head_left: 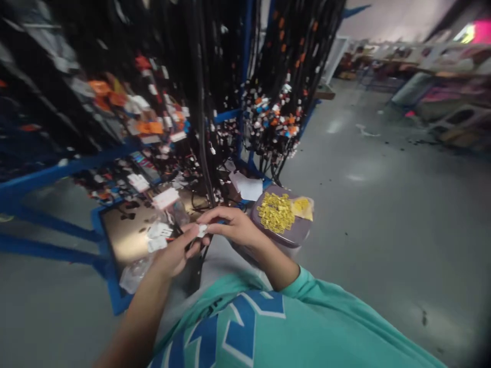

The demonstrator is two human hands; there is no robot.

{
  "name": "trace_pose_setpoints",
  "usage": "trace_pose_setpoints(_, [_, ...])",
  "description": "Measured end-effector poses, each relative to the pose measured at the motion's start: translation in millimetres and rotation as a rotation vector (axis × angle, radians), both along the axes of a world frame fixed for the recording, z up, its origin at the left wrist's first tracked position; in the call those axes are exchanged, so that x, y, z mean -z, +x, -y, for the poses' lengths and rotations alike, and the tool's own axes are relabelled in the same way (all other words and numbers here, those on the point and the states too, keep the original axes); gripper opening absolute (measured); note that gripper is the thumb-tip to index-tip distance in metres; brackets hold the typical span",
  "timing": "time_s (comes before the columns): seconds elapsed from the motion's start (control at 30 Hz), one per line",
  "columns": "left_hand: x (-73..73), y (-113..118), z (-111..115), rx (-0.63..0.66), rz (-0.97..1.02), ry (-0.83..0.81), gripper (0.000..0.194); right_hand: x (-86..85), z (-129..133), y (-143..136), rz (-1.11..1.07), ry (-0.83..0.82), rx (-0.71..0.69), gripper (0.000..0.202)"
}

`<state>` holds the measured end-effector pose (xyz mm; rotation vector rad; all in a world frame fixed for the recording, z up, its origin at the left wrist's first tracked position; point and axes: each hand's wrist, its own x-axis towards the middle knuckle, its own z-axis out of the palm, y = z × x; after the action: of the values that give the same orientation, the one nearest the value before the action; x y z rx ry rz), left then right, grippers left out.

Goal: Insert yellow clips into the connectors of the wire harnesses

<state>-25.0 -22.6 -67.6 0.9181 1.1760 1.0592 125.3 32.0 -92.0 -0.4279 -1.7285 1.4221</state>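
Observation:
A small white connector sits between the fingertips of both hands, in front of my body. My left hand is closed on it from the left, thumb along its side. From the right, the thumb and fingers of my right hand pinch at the same connector. Dark cable hangs down from the rack just beyond my hands. Close by on the right, many small yellow pieces lie on a dark lid, with a bag of yellow pieces beside them.
Blue rack frames hold bundles of black cables with white and orange connectors. Below, a board carries clear plastic bags and white pieces. White paper lies beyond the lid. Grey floor stretches to the right.

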Motion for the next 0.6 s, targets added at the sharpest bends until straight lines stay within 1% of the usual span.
trace_pose_setpoints(0.03, [1.9,3.8,-4.5,-0.021,0.007,-0.019,0.039,8.2,-6.7,9.0,0.013,-0.002,0.019,0.028])
trace_pose_setpoints(0.07, [4.2,7.1,-8.7,-0.039,0.004,-0.033,0.038,17.2,-15.6,21.2,0.062,-0.003,0.085,0.030])
trace_pose_setpoints(0.1, [7.0,9.5,-12.3,-0.057,-0.002,-0.042,0.038,27.2,-26.9,37.2,0.160,-0.013,0.214,0.030])
trace_pose_setpoints(0.13, [10.3,10.6,-15.1,-0.075,-0.008,-0.051,0.038,38.4,-39.8,57.5,0.277,-0.039,0.380,0.028])
trace_pose_setpoints(0.17, [14.0,10.3,-17.0,-0.095,-0.014,-0.058,0.038,50.6,-53.7,81.8,0.449,-0.090,0.617,0.025])
trace_pose_setpoints(0.2, [18.0,8.7,-17.9,-0.124,-0.018,-0.070,0.038,63.8,-67.7,109.0,0.671,-0.181,0.868,0.022])
trace_pose_setpoints(0.23, [22.3,6.0,-17.9,-0.149,-0.025,-0.096,0.038,77.8,-81.1,137.7,0.763,-0.258,1.002,0.024])
trace_pose_setpoints(0.27, [26.7,2.6,-17.2,-0.197,-0.039,-0.116,0.038,92.2,-93.2,166.0,0.820,-0.316,1.081,0.026])
trace_pose_setpoints(0.3, [30.9,-1.1,-15.9,-0.240,-0.057,-0.140,0.037,106.6,-103.6,192.4,0.878,-0.379,1.137,0.025])
trace_pose_setpoints(0.33, [34.9,-4.6,-14.4,-0.246,-0.069,-0.163,0.035,120.6,-112.5,215.2,0.934,-0.441,1.169,0.023])
trace_pose_setpoints(0.4, [41.0,-10.0,-11.4,-0.274,-0.106,-0.173,0.031,146.5,-126.1,247.6,1.031,-0.549,1.187,0.026])
trace_pose_setpoints(0.47, [44.0,-12.2,-10.1,-0.280,-0.133,-0.181,0.029,168.4,-136.2,262.8,1.111,-0.630,1.173,0.030])
trace_pose_setpoints(0.53, [43.9,-11.3,-11.3,-0.274,-0.163,-0.179,0.029,186.2,-144.0,266.8,1.172,-0.682,1.139,0.031])
trace_pose_setpoints(0.6, [41.7,-8.6,-14.4,-0.237,-0.204,-0.162,0.028,200.3,-149.5,266.5,1.213,-0.707,1.101,0.032])
